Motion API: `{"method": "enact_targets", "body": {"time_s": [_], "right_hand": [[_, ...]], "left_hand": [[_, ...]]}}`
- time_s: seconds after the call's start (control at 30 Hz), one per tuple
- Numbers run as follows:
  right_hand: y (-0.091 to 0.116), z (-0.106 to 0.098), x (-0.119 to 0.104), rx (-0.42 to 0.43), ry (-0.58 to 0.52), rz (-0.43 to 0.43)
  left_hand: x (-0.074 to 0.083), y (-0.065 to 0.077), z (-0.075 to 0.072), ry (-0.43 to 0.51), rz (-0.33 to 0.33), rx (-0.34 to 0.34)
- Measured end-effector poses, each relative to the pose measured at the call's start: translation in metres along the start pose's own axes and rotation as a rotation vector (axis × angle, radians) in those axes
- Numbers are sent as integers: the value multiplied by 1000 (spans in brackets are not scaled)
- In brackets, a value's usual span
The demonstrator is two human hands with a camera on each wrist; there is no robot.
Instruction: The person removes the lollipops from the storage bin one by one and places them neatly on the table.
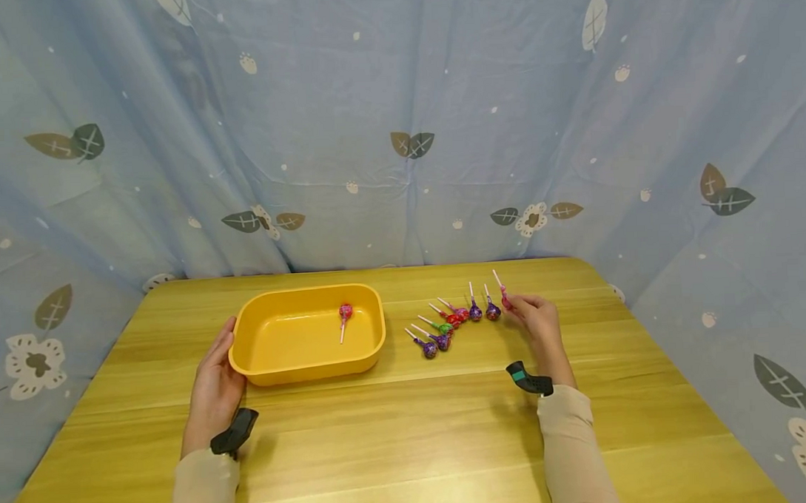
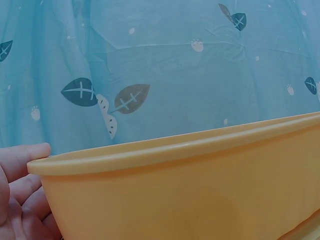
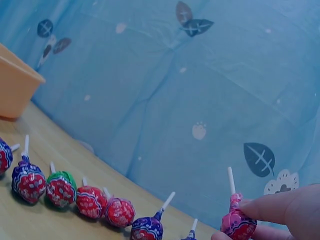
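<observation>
My right hand [image 1: 537, 319] pinches a pink-wrapped lollipop [image 3: 237, 223] at its candy end, the white stick pointing up. To its left, a row of lollipops runs along the table: purple ones [image 1: 492, 311], a pink one [image 3: 120, 212], a red one [image 3: 91, 202] and a green one [image 3: 61, 189]. My left hand [image 1: 216, 391] rests against the left end of a yellow plastic basin [image 1: 307, 373], fingers extended along its outer wall and a fingertip at the rim [image 2: 100, 164]. Inside the basin, toward its right end, lies one pink lollipop [image 1: 346, 312].
A wooden table [image 1: 383, 444] carries everything. Behind it and at both sides hangs a blue curtain [image 1: 345, 135] with leaf and flower prints. Each wrist wears a black camera mount, one [image 1: 234, 431] on the left and one [image 1: 530, 380] on the right.
</observation>
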State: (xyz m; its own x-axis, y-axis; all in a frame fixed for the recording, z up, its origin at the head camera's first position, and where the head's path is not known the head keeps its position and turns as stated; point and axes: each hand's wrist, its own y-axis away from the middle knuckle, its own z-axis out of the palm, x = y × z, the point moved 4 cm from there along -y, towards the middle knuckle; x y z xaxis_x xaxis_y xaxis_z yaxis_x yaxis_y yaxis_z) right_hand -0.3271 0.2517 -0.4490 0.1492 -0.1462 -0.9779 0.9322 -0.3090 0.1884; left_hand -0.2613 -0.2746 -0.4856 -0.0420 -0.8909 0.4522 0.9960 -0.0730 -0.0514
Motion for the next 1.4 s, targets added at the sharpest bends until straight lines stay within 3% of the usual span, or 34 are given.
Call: {"method": "enact_targets", "body": {"time_s": [0.37,0.53,0.7,1.03,1.4], "right_hand": [[-6,-6,13,43,62,30],[-5,-8,18,78,187,-13],[-8,-9,25,121,324,-113],[-6,-3,30,199,384,-226],[-10,-3,34,217,446,-251]], "left_hand": [[0,-1,-2,-11,4,5],[0,-1,-3,-11,3,5],[0,-1,-3,-6,1,16],[0,-1,-1,-6,-2,15],[0,0,-1,-29,-1,29]]}}
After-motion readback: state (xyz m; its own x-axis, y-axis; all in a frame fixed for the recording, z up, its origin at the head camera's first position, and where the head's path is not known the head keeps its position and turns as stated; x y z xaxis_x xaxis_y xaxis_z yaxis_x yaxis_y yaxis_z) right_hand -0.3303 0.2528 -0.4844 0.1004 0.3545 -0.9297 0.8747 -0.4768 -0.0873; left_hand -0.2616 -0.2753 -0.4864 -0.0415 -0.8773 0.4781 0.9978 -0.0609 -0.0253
